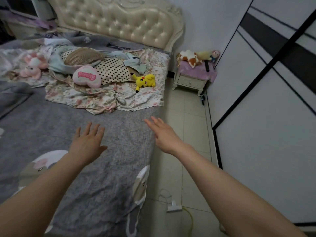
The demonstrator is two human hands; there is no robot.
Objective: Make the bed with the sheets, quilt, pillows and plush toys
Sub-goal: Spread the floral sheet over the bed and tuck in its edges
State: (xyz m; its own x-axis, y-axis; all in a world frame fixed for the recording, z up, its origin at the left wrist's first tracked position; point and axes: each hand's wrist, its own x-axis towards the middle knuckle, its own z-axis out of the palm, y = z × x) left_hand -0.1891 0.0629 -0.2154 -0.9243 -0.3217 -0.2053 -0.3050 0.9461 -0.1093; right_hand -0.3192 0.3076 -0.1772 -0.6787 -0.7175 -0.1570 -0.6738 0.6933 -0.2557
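matt grey cloth sheet (106, 127), glossy tufted headboard (119, 23)

White nightstand (189, 82) beside wardrobe (273, 134); white plug (174, 206) on tiled floor (184, 108).

A cream tufted headboard (119, 23) with carved trim stood against a pale wall (205, 23). Just beside it, in the corner, was a small white nightstand (189, 82) with one drawer and curved legs, draped with a purple cloth (193, 70). The floor (186, 127) was of light square tiles; a white plug (173, 207) with a thin cord lay on it near a yellow cable (189, 217). Along the right ran a wardrobe (273, 151) of white sliding doors crossed by black bands. The light was dim and even.
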